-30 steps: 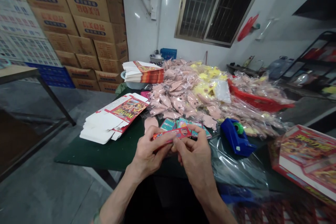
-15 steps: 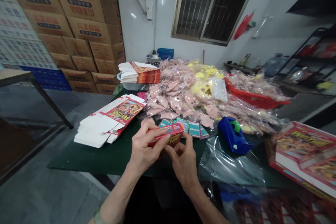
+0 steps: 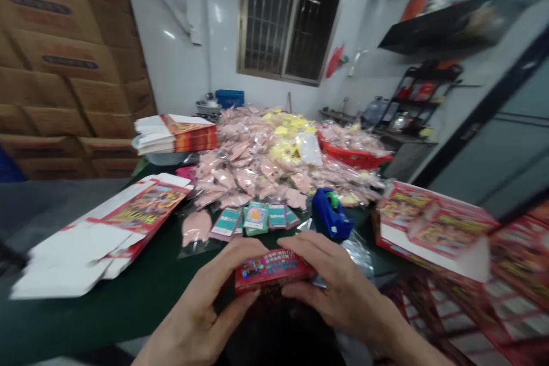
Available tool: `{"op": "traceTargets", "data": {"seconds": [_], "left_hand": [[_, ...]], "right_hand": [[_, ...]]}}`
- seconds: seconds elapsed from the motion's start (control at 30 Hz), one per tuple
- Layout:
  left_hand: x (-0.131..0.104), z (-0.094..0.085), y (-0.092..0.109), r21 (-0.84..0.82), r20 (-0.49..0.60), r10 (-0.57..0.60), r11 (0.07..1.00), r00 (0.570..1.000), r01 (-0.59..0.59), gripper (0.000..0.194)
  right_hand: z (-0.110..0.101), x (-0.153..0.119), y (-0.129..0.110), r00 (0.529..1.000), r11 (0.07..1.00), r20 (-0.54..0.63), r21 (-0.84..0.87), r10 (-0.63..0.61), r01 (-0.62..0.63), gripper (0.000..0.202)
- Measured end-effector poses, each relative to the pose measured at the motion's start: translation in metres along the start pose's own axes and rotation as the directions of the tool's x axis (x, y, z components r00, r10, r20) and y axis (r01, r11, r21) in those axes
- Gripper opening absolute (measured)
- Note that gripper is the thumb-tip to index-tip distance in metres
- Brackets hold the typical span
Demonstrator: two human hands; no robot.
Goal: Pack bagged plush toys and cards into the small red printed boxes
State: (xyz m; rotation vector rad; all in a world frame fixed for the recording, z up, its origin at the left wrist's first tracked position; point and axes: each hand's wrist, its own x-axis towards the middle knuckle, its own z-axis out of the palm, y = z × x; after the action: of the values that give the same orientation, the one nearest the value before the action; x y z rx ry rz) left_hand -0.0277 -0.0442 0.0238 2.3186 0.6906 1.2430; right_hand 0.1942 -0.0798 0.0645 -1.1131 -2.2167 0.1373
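Observation:
A small red printed box [image 3: 274,267] is held between both hands over the near edge of the dark green table [image 3: 171,274]. My left hand [image 3: 214,297] grips its left end, thumb below and fingers on top. On the right end, my right hand [image 3: 332,274] pinches the box the same way. Just beyond lie several teal-backed cards [image 3: 253,219] and a bagged pink flat figure [image 3: 196,227]. A blue tape dispenser [image 3: 332,214] with green tape stands beyond my right hand. The underside of the box is hidden.
Flattened cartons [image 3: 128,223] lie at left, with a carton stack [image 3: 175,134] behind. Bagged pink and yellow figures [image 3: 257,154] heap at the back beside a red basket [image 3: 355,155]. A large display box [image 3: 433,229] stands right; packed red boxes [image 3: 463,314] sit lower.
The view has swung right and closer. The box has turned so a text-covered side faces up, and my right hand has moved from beneath its near side to its right end.

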Motion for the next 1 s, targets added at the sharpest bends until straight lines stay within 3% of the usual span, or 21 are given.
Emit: {"op": "traceTargets", "data": {"seconds": [0.1, 0.2, 0.3, 0.37, 0.47, 0.53, 0.57, 0.63, 0.73, 0.87, 1.0], "left_hand": [[0.020, 0.026, -0.001, -0.128, 0.070, -0.012, 0.992, 0.997, 0.021, 0.055], [0.043, 0.053, -0.006, -0.144, 0.124, 0.011, 0.990, 0.992, 0.007, 0.056], [0.073, 0.088, -0.001, -0.129, 0.244, 0.113, 0.988, 0.963, -0.083, 0.043], [0.096, 0.118, 0.009, -0.170, 0.385, 0.202, 0.975, 0.901, -0.146, 0.036], [0.132, 0.174, 0.026, -0.168, 0.586, 0.302, 0.953, 0.752, -0.252, 0.036], [0.151, 0.215, 0.032, -0.074, 0.688, 0.304, 0.933, 0.659, -0.353, 0.042], [0.159, 0.235, 0.033, -0.050, 0.711, 0.301, 0.923, 0.636, -0.381, 0.044], [0.169, 0.271, 0.030, -0.017, 0.740, 0.299, 0.904, 0.603, -0.427, 0.047], [0.176, 0.312, 0.018, 0.049, 0.759, 0.274, 0.881, 0.591, -0.471, 0.054], [0.180, 0.340, 0.003, 0.156, 0.766, 0.220, 0.848, 0.604, -0.506, 0.068], [0.184, 0.345, -0.003, 0.175, 0.782, 0.230, 0.811, 0.579, -0.558, 0.049]], "right_hand": [[-0.048, -0.020, 0.010, 0.971, 0.979, 0.130, 0.016, 0.201, -0.205, 0.026], [-0.104, -0.054, 0.038, 0.924, 0.924, -0.035, 0.040, 0.382, -0.381, 0.020], [-0.162, -0.090, 0.078, 0.819, 0.856, -0.249, 0.155, 0.517, -0.493, 0.028], [-0.195, -0.108, 0.108, 0.776, 0.833, -0.308, 0.140, 0.550, -0.535, 0.032], [-0.224, -0.121, 0.153, 0.803, 0.843, -0.359, -0.073, 0.475, -0.532, 0.031], [-0.230, -0.123, 0.180, 0.832, 0.823, -0.358, -0.230, 0.424, -0.519, 0.026], [-0.230, -0.123, 0.192, 0.841, 0.808, -0.349, -0.286, 0.413, -0.515, 0.024], [-0.225, -0.121, 0.211, 0.855, 0.780, -0.326, -0.366, 0.404, -0.508, 0.022], [-0.218, -0.114, 0.231, 0.853, 0.729, -0.312, -0.444, 0.419, -0.521, 0.026], [-0.214, -0.101, 0.246, 0.842, 0.627, -0.279, -0.568, 0.463, -0.533, 0.030], [-0.201, -0.099, 0.260, 0.801, 0.468, -0.326, -0.676, 0.502, -0.569, 0.023]]}}
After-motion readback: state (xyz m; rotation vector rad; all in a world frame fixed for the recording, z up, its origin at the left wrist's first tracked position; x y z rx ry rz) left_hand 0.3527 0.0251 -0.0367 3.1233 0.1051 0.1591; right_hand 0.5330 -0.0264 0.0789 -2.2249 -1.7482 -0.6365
